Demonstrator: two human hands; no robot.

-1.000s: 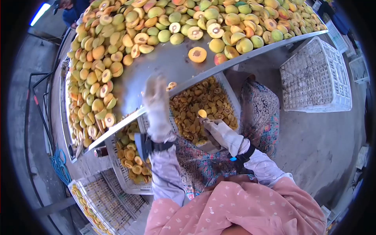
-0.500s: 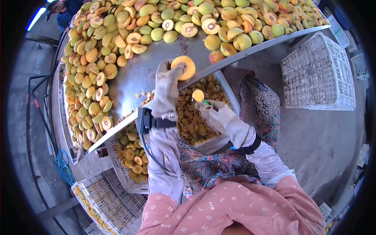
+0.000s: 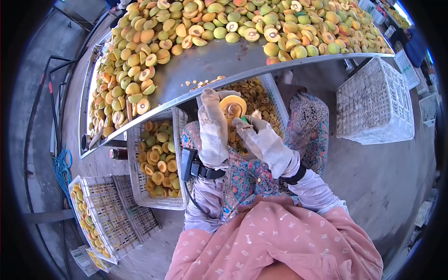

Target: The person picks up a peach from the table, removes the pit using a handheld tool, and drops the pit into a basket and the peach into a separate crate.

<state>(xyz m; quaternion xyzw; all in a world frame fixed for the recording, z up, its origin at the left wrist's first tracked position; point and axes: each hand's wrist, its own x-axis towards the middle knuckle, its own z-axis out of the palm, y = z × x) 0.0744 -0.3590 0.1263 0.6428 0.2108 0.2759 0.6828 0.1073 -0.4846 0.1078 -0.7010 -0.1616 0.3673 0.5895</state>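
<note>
My left hand [image 3: 213, 126], in a pale work glove, is closed around a peach half [image 3: 235, 103] with its cut face up and its brown centre showing. My right hand [image 3: 266, 142], gloved too, grips a small green-handled tool [image 3: 244, 120] at the peach half's lower right edge. The tool's working end is hidden against the fruit. Both hands are in front of the metal table's edge, above a crate [image 3: 273, 93] of cut peach pieces [image 3: 254, 93]. Several small pale pits or scraps [image 3: 201, 83] lie on the table near my left hand.
Many halved peaches [image 3: 205, 23] cover the far and left parts of the metal table [image 3: 186, 65]. A crate of peach halves [image 3: 158, 158] stands at the left, beside another white crate [image 3: 116, 219]. An upturned white crate [image 3: 373, 102] is at the right. Blue hose [image 3: 61, 163] lies far left.
My left hand has come down and back from over the table with the peach half. My right hand has brought the tool to the fruit. The view has shifted.
</note>
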